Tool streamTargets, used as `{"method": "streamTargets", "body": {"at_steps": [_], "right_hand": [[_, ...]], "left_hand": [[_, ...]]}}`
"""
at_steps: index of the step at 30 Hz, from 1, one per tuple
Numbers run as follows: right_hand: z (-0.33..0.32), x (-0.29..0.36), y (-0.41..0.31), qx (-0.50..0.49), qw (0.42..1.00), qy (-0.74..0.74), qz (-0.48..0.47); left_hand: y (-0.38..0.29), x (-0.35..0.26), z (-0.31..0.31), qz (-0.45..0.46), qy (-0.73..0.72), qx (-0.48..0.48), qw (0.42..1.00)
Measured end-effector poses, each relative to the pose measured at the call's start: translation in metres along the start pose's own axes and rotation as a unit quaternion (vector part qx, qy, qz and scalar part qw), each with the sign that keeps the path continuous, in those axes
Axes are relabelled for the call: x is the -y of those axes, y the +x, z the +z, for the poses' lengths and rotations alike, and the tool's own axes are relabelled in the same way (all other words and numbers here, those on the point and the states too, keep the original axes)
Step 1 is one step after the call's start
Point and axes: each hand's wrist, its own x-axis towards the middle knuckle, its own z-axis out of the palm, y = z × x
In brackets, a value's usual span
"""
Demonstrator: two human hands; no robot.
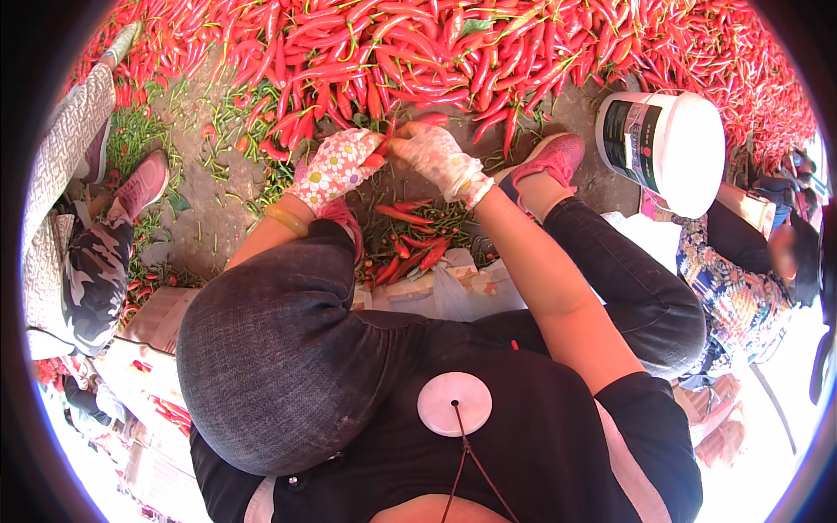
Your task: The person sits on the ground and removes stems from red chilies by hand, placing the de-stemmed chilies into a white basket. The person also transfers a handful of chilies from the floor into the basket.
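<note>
My left hand, in a white glove printed with flowers, holds red chili peppers between thumb and fingers. Close beside it, my right hand, in a similar pale glove, has its fingertips pinched at another red chili pepper between the hands. Its grip is partly hidden by the fingers. Just beyond both hands spreads a large heap of red chili peppers with green stems. Below them, between my feet, lie loose chili peppers among plucked green stems.
A white plastic bucket with a dark label lies tilted at my right, beside my pink shoe. Green stems litter the ground at left, near another person's shoe. A person in patterned clothing is close on the right.
</note>
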Motion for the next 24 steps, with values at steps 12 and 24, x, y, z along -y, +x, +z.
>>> {"method": "streamTargets", "body": {"at_steps": [12, 24], "right_hand": [[0.007, 0.008, -0.011, 0.026, 0.958, 0.264, 0.106], [0.004, -0.003, -0.011, 0.062, 0.996, 0.042, 0.058]], "left_hand": [[0.000, -0.004, -0.003, 0.063, 0.104, -0.021, 0.992], [0.006, -0.007, -0.003, -0.048, 0.152, 0.046, 0.986]]}}
